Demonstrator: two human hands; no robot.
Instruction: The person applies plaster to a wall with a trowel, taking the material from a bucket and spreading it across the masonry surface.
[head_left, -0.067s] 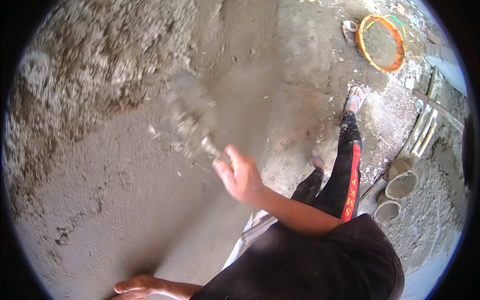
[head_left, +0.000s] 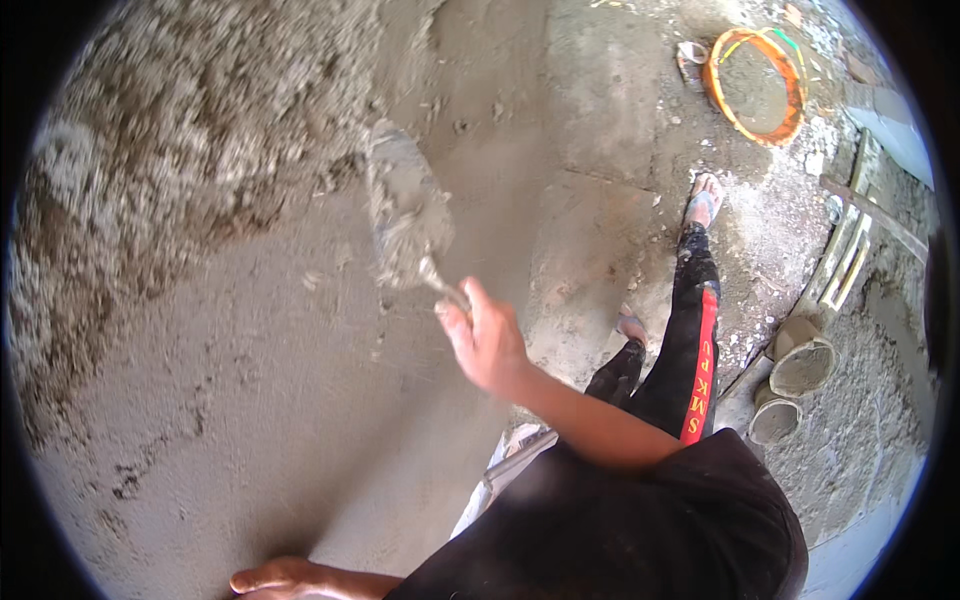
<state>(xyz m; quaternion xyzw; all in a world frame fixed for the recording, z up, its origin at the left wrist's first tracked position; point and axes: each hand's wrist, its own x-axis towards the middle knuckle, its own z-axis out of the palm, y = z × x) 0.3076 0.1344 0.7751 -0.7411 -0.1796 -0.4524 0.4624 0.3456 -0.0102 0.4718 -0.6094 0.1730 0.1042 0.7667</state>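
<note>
A pointed trowel (head_left: 408,205) is in my right hand (head_left: 487,345), whose fingers are closed around its handle. Wet grey mortar lies over the blade, thickest near the handle. Behind the blade spreads a smooth grey mortar surface (head_left: 260,400), with rough, lumpy mortar (head_left: 210,130) at the upper left. Low on the left, my left hand (head_left: 275,578) rests against the smooth part with its thumb stretched out. The picture's lower edge cuts off part of that hand, and it holds nothing that I can see.
An orange-rimmed tub (head_left: 712,85) of mortar stands at the upper right, beyond my sandalled foot (head_left: 705,200). Two mortar-filled buckets (head_left: 797,335) sit at the right, near pale wooden strips (head_left: 850,255). A metal bar (head_left: 520,455) shows beside my shirt.
My right hand and the trowel have moved a little to the right. The blade, blurred before, now shows more sharply. My left hand stays at nearly the same place.
</note>
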